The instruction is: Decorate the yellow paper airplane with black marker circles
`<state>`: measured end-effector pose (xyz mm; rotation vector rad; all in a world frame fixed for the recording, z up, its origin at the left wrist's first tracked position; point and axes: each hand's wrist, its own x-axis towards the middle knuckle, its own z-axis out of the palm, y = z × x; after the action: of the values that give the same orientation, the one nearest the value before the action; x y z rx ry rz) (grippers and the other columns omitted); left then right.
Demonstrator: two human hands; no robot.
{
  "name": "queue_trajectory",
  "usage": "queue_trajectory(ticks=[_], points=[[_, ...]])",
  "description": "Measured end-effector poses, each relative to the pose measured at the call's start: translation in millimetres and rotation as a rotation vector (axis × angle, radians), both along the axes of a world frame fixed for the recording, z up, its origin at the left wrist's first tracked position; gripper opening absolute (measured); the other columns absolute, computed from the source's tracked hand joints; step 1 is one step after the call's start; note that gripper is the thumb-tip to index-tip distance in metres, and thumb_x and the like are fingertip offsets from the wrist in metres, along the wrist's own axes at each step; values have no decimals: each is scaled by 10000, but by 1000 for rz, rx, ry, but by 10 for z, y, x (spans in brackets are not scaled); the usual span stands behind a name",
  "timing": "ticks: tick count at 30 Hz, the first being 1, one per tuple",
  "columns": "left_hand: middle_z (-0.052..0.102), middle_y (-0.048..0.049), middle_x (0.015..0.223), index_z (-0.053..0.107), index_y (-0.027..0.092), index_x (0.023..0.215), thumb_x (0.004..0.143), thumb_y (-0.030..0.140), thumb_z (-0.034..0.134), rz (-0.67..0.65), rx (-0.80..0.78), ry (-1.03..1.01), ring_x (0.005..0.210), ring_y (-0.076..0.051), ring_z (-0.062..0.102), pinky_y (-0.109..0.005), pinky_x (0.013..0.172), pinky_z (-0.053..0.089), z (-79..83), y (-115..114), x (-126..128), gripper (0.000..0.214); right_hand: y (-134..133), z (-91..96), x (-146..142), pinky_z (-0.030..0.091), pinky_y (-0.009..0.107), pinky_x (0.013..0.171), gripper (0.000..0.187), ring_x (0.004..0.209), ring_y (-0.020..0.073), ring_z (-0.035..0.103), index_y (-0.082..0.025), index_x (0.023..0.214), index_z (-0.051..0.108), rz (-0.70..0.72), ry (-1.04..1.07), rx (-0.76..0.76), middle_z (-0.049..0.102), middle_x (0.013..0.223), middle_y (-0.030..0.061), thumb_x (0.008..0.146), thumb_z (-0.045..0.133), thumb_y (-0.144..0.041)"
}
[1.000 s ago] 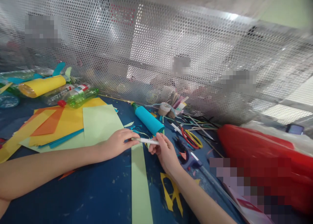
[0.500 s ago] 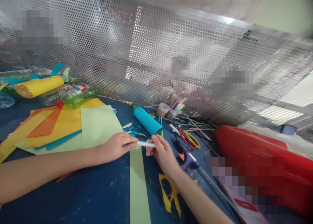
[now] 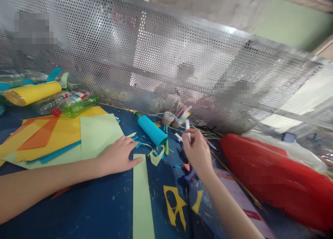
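Observation:
My right hand (image 3: 196, 150) is closed around a slim white pen (image 3: 187, 126), which stands almost upright above the fingers. My left hand (image 3: 121, 154) rests open near the edge of a pale green sheet (image 3: 100, 133), fingers spread and holding nothing. Just below its thumb lies a long pale green paper strip (image 3: 142, 197) on the blue table. Between the hands, a bottle wrapped in blue paper (image 3: 153, 130) lies on its side, with paper scraps (image 3: 156, 157) at its open end. The scissors are mostly hidden behind my right hand.
Stacked coloured paper (image 3: 65, 128) lies at left, with plastic bottles (image 3: 80, 105) and a yellow-wrapped bottle (image 3: 33, 93) behind it. Tape rolls (image 3: 168, 118) stand near the perforated metal screen (image 3: 161, 58). A red plastic bag (image 3: 270, 176) bulks at right. Yellow cut-outs (image 3: 173, 206) lie in front.
My left hand has let go of the white pen and opened. My right hand has carried the pen to the right and away from me, turning it upright.

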<state>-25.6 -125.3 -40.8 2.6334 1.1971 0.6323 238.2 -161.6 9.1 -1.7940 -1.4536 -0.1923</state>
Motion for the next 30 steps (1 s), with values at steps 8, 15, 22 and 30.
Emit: queue_trajectory(ticks=[8,15,22,30], points=[[577,-136,1148,615,193,1240,755,658,588,-57,2,45,1121,-346,490,-484,960,425,-143,-52,-14,672,71,-208,-42,428,319,791,211,881,259,662,-187,954,717,97,-453,-457,744,879,93,845,537,-203],[576,-122,1162,581,213,1251,825,556,577,-97,-16,23,1138,-327,493,-478,966,427,-166,-49,-27,547,44,-103,-10,441,292,639,330,767,236,693,-234,1144,681,98,-303,-462,761,839,53,923,465,-352],[579,-73,1249,515,246,1248,801,397,635,-97,-67,-92,1189,-309,485,-467,1016,398,-206,-49,5,486,108,-97,452,417,323,871,351,1029,256,636,-122,1125,667,-246,-491,-401,704,1099,157,928,377,-149],[605,-51,1217,475,275,1307,842,340,587,-154,-99,-143,1196,-283,503,-414,984,430,-218,-44,45,483,284,-288,598,473,335,823,306,999,300,669,-27,1013,699,-302,-447,-695,698,1037,244,854,436,-33]])
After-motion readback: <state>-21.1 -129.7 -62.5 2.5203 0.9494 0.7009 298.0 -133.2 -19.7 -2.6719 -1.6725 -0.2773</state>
